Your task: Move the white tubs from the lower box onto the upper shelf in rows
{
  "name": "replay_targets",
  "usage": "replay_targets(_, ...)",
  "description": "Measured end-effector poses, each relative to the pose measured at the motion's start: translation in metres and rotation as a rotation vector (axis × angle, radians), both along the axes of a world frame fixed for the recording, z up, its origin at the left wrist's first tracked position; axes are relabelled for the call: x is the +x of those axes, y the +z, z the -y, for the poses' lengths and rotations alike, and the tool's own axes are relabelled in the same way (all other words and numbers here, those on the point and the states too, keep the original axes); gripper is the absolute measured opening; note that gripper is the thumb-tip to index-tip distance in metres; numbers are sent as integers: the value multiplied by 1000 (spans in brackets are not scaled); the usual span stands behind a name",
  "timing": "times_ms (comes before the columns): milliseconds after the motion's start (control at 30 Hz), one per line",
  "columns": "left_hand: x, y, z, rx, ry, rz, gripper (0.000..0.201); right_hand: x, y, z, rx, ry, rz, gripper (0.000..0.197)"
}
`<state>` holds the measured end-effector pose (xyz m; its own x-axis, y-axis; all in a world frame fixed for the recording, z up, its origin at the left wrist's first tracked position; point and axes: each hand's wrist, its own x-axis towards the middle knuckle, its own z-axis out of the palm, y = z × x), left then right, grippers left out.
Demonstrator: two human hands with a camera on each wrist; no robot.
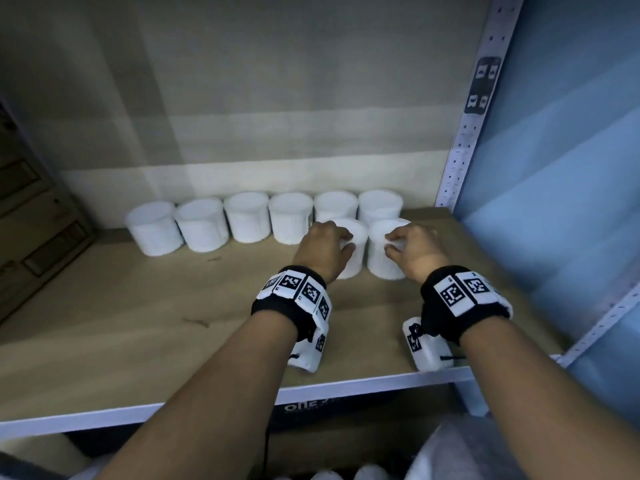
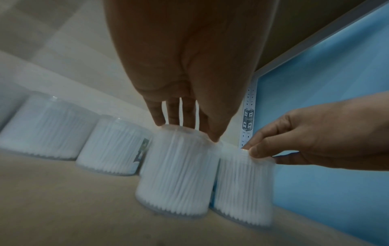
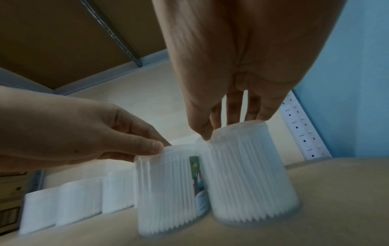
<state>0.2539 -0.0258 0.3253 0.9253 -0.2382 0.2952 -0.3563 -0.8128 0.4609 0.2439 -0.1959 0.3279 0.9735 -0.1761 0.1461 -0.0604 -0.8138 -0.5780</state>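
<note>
On the wooden shelf board (image 1: 138, 327), the left hand (image 1: 322, 251) pinches one ribbed white plastic tub (image 1: 353, 251) by its top rim just in front of the back row of six white tubs (image 1: 247, 216). The right hand (image 1: 412, 251) pinches the neighbouring tub (image 1: 382, 258), the two tubs touching. Only the right wrist view shows a coloured label (image 3: 197, 176) on the left tub.

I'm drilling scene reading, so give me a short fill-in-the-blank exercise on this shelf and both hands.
1. The back row against the wall holds ____ tubs.
2. The left hand grips the left front tub by its ____.
3. The right hand holds the front tub nearest the ____ wall panel.
4. Both front tubs stand ____ on the shelf.

Missing words: six; top; blue; upright
</note>
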Motion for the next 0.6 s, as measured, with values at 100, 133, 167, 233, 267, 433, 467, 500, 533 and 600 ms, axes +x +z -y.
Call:
replay_targets(100, 10, -4, 2, -17, -1, 15, 31, 8, -1, 2, 3, 6, 18, 30)
replay_targets(133, 12, -5, 2, -24, -3, 22, 31, 9, -1, 3, 1, 9, 21, 30)
replay_targets(167, 13, -7, 2, -32, -3, 26, 31, 10, -1, 4, -4, 13, 26, 30)
replay_targets(233, 14, -7, 1, -44, -9, 22, 32, 11, -1, 6, -14, 32, 37, 30)
replay_targets(267, 14, -7, 0, -44, -17, 9, 33, 12, 0, 7, -15, 44, 34, 31)
replay_targets(433, -3, 0, -9, -73, -86, -76, 48, -1, 2, 10, -55, 96, -76, 52)
replay_targets(467, -10, 2, -11, -68, -97, -68, 50, -8, 2, 9, -70, 72, -72, 56)
replay_targets(500, -17, 3, -13, -67, -106, -57, 50, -17, 3, 8, -69, 39, -48, 58)
replay_targets(533, -25, 5, -15, -74, -111, -42, 49, -27, 4, 6, -60, 12, -14, 56)
replay_targets(600, -43, 8, -19, -77, -117, -28, 47, -49, 5, 3, -69, -1, 27, 48)
